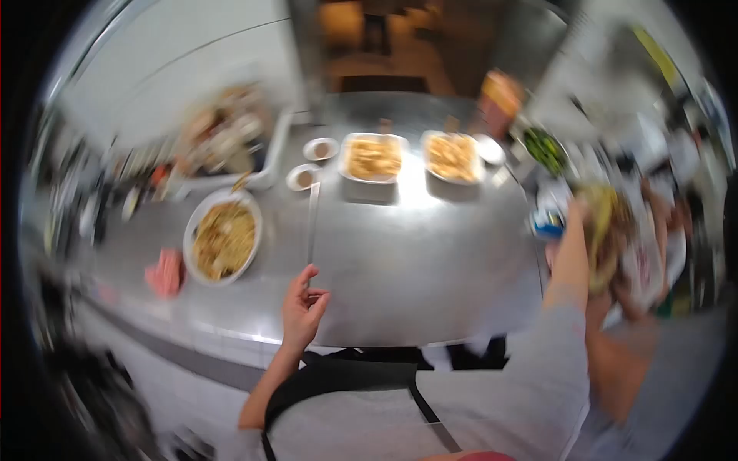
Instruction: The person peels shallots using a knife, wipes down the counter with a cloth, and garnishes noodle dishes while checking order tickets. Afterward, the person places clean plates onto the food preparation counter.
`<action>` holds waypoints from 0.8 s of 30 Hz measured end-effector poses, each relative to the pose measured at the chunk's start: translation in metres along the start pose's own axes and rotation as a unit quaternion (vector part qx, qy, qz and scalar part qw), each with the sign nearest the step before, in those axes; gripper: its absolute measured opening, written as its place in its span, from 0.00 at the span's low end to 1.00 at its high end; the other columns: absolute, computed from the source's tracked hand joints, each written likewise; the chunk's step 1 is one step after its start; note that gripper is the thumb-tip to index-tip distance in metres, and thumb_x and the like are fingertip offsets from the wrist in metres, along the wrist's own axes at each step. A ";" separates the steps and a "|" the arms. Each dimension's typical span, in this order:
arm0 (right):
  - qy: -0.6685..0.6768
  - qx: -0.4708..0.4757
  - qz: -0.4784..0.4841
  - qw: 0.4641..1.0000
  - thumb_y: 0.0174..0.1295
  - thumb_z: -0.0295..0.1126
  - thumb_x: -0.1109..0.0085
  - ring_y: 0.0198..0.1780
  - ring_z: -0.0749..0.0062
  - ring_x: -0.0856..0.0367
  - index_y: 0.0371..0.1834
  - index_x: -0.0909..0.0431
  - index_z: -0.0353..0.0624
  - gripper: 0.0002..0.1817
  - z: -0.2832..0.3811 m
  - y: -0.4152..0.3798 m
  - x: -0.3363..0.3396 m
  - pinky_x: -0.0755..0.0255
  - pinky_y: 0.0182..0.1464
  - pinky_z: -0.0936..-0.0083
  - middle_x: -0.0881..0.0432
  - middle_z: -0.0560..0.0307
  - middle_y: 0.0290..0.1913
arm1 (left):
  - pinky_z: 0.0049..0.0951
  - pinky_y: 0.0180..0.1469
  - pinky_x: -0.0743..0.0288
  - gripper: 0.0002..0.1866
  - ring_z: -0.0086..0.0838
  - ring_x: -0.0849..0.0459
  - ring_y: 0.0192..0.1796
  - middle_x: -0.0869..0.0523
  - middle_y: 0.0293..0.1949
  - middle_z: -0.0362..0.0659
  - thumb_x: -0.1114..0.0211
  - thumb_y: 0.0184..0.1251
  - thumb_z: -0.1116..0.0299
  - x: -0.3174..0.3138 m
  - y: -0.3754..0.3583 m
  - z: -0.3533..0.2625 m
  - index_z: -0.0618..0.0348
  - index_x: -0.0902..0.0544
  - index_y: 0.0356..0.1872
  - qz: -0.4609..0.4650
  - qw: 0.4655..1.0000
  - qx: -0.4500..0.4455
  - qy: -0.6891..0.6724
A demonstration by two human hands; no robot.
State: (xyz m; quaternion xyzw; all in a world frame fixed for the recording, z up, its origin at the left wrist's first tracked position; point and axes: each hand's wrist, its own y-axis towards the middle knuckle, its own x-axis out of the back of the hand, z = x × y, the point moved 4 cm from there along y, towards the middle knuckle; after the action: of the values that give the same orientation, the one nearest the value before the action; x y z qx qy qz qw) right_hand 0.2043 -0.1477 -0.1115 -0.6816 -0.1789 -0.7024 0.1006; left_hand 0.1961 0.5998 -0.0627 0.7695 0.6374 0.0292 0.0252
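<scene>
My left hand is over the front of the steel counter, its fingers closed round the lower end of a long thin stick-like utensil, whose exact kind I cannot make out. The utensil points away from me toward two small sauce cups. Stretched out to the right, my right hand is blurred beside a yellowish, leafy-looking heap. Its fingers are too smeared to show whether they grip anything. A blue-and-white packet or tin lies just left of that hand.
A white bowl of noodles and a pink cloth are at left, before a cluttered white tray. Two white dishes of food stand at the back. Green vegetables are at right, near another person's arm.
</scene>
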 end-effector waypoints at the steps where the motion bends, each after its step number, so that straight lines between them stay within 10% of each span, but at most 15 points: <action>1: 0.027 0.064 0.037 0.997 0.50 0.64 0.57 0.63 0.52 0.42 0.57 0.33 0.45 0.39 -0.006 0.034 -0.041 0.49 0.63 0.59 0.38 0.44 0.61 | 0.19 0.38 0.27 0.28 0.21 0.23 0.38 0.31 0.52 0.46 0.43 0.53 0.82 0.012 -0.004 0.001 0.59 0.37 0.58 -0.068 0.998 -0.009 -0.011; 3: 0.251 0.008 -0.043 0.967 0.41 0.64 0.43 0.58 0.56 0.35 0.55 0.33 0.36 0.45 0.003 0.022 -0.026 0.44 0.61 0.63 0.32 0.43 0.57 | 0.20 0.38 0.26 0.26 0.22 0.22 0.37 0.30 0.50 0.45 0.42 0.53 0.79 0.025 -0.015 0.003 0.58 0.34 0.56 -0.024 1.000 0.009 0.013; 4: 0.393 0.030 0.064 0.917 0.40 0.60 0.39 0.56 0.55 0.33 0.57 0.37 0.33 0.47 0.039 -0.050 0.037 0.41 0.59 0.63 0.33 0.41 0.57 | 0.21 0.38 0.26 0.24 0.22 0.22 0.36 0.28 0.49 0.44 0.42 0.54 0.78 0.034 -0.021 0.002 0.57 0.32 0.54 -0.041 0.998 -0.004 0.041; 7: 0.058 0.102 -0.172 0.978 0.48 0.56 0.45 0.50 0.47 0.29 0.60 0.41 0.39 0.41 0.097 -0.133 0.110 0.36 0.52 0.60 0.29 0.36 0.50 | 0.20 0.40 0.27 0.18 0.21 0.22 0.37 0.24 0.45 0.42 0.42 0.55 0.74 0.062 -0.040 0.001 0.58 0.26 0.50 -0.089 0.991 0.007 0.099; 9: 0.285 0.373 -0.357 0.808 0.55 0.53 0.50 0.37 0.52 0.23 0.45 0.26 0.37 0.28 0.137 -0.150 0.106 0.30 0.37 0.65 0.22 0.43 0.38 | 0.21 0.40 0.27 0.15 0.21 0.22 0.35 0.22 0.41 0.42 0.42 0.56 0.71 0.079 -0.056 -0.005 0.58 0.24 0.47 -0.123 0.986 0.013 0.108; 12: 0.322 0.348 -0.061 0.879 0.61 0.50 0.58 0.29 0.58 0.23 0.40 0.24 0.37 0.24 0.216 -0.267 0.148 0.31 0.29 0.66 0.21 0.46 0.34 | 0.21 0.39 0.28 0.13 0.22 0.22 0.34 0.20 0.35 0.41 0.43 0.57 0.69 0.102 -0.083 -0.013 0.58 0.23 0.44 -0.158 0.981 0.015 0.115; 14: 0.458 0.536 -0.022 0.709 0.65 0.48 0.65 0.21 0.68 0.27 0.40 0.24 0.39 0.24 0.263 -0.402 0.206 0.33 0.24 0.72 0.23 0.51 0.27 | 0.20 0.36 0.29 0.12 0.21 0.23 0.31 0.20 0.31 0.40 0.43 0.57 0.69 0.121 -0.103 -0.011 0.58 0.22 0.43 -0.203 0.974 0.003 0.102; 17: 0.553 0.529 0.049 0.642 0.65 0.37 0.64 0.22 0.74 0.30 0.40 0.25 0.40 0.17 0.338 -0.509 0.186 0.34 0.24 0.79 0.25 0.58 0.27 | 0.19 0.32 0.32 0.11 0.19 0.27 0.27 0.21 0.24 0.38 0.43 0.58 0.69 0.156 -0.159 -0.020 0.58 0.22 0.41 -0.275 0.959 -0.003 0.064; 19: 0.568 0.728 -0.042 0.380 0.60 0.22 0.59 0.27 0.67 0.28 0.40 0.24 0.35 0.12 0.379 -0.602 0.171 0.32 0.26 0.76 0.24 0.51 0.32 | 0.20 0.30 0.34 0.10 0.17 0.29 0.25 0.22 0.21 0.37 0.43 0.58 0.68 0.183 -0.208 -0.027 0.59 0.21 0.39 -0.325 0.945 0.004 0.037; 21: 0.526 0.814 -0.049 0.242 0.55 0.18 0.53 0.26 0.67 0.29 0.37 0.24 0.33 0.09 0.355 -0.733 0.201 0.33 0.27 0.76 0.25 0.51 0.34 | 0.20 0.26 0.37 0.10 0.16 0.32 0.22 0.24 0.20 0.37 0.43 0.59 0.65 0.211 -0.270 -0.033 0.60 0.20 0.34 -0.428 0.896 0.032 0.115; 24: 0.480 0.831 0.128 0.252 0.56 0.24 0.48 0.23 0.69 0.29 0.28 0.22 0.34 0.05 0.326 -0.893 0.197 0.33 0.27 0.77 0.25 0.54 0.25 | 0.21 0.23 0.38 0.14 0.17 0.33 0.19 0.26 0.15 0.37 0.44 0.61 0.62 0.242 -0.379 -0.031 0.61 0.21 0.24 -0.547 0.830 0.032 0.108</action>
State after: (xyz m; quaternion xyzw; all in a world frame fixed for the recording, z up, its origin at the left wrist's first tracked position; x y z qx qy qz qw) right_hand 0.1506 0.8168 -0.0156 0.2262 -0.4930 -0.3424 0.7672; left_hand -0.1325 0.9085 -0.0578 0.2873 0.9534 0.0726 -0.0566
